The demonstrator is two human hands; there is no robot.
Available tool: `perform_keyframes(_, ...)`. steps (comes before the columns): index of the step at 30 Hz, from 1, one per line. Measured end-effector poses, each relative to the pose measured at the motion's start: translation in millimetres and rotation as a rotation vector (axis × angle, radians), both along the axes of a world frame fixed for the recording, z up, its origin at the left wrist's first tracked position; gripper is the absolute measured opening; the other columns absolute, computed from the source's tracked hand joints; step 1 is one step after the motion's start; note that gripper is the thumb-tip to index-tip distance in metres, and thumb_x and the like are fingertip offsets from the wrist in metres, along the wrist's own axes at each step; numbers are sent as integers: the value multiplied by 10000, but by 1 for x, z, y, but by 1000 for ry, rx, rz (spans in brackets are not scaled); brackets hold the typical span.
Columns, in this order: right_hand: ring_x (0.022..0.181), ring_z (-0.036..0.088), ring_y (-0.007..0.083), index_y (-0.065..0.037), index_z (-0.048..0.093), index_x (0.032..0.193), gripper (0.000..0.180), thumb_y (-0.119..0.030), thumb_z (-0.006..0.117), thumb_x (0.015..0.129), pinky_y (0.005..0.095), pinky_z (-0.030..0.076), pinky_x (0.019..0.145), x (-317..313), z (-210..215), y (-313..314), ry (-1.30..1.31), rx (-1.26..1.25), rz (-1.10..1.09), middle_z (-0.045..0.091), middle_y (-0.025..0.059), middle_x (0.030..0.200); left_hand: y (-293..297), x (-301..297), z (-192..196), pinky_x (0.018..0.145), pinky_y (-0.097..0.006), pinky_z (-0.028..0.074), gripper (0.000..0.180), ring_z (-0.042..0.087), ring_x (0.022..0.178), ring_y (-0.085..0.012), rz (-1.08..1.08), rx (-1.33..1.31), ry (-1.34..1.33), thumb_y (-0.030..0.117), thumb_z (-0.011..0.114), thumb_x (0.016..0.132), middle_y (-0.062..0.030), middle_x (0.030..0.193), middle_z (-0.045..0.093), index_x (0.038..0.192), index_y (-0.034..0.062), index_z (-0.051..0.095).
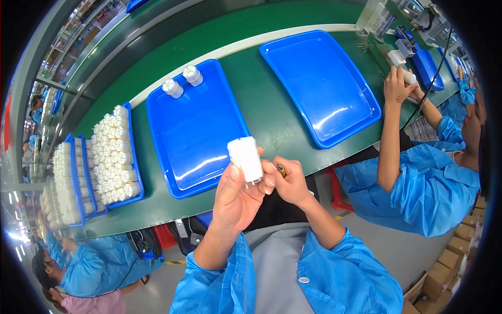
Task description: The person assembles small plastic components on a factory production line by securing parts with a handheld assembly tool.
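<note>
My left hand (235, 203) is raised over the near edge of the bench, its fingers closed around a white, roughly cylindrical part (246, 158). Small metal prongs stick out at the part's lower end. Close beside it, my right hand (294, 183) grips a slim pen-like tool (282, 170) with a dark and brassy end; the rest of it is hidden by the fingers. The right fingertips are near the prongs and seem to touch the left fingers. Behind the left hand lies a blue tray (201, 141), with two similar white parts (192, 76) standing at its far end.
To the right is another blue tray (334, 97) on the green bench (261, 120). Several blue trays packed with white parts (115, 157) line the left. A co-worker's hands (398, 86) hold a white part by a machine (405, 49) at far right.
</note>
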State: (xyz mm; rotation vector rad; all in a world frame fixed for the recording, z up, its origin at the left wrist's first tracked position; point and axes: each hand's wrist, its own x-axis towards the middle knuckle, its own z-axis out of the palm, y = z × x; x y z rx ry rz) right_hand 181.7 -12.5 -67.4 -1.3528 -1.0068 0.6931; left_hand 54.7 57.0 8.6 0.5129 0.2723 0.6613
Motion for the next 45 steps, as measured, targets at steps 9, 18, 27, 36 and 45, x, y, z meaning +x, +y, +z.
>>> perform_keyframes(9, 439, 389, 93, -22, 505, 669, 297, -131, 614, 923, 296, 300, 419, -1, 4, 1, 10, -10, 1, 415, 51, 485, -13, -10, 12, 657, -313, 543, 660, 657, 828, -232, -6, 323, 169, 465, 607, 922, -222, 1053, 641, 1309, -41, 435)
perform_keyframes(18, 440, 370, 86, -26, 501, 670, 302, -141, 623, 922, 296, 289, 418, 0, 0, 0, 11, -5, 12, 398, 36, 485, -16, -12, 16, 616, -332, 554, 674, 655, 796, -260, -55, 284, 145, 497, 574, 922, -247, 996, 633, 1270, -67, 446)
perform_keyframes(27, 466, 329, 95, -23, 486, 668, 312, -146, 621, 921, 306, 273, 439, -1, -3, -1, 11, -24, -3, 355, 32, 502, -18, -14, 18, 553, -328, 531, 652, 655, 750, -261, -130, 169, 45, 488, 576, 899, -213, 912, 630, 1197, -86, 488)
perform_keyframes(36, 462, 320, 98, -18, 477, 660, 317, -135, 623, 915, 309, 276, 437, -7, 6, 4, -9, -13, -25, 345, 38, 501, 3, -18, 19, 615, -335, 542, 544, 657, 771, -270, 26, 275, 165, 396, 613, 899, -215, 942, 629, 1195, -46, 497)
perform_keyframes(45, 473, 292, 85, -22, 443, 645, 360, -160, 623, 924, 302, 257, 441, -2, 5, 1, -52, 6, -16, 316, 21, 506, 211, -74, -12, 787, -362, 514, 420, 657, 877, -275, 675, 1226, 1320, 190, 731, 789, -144, 992, 666, 1156, 40, 593)
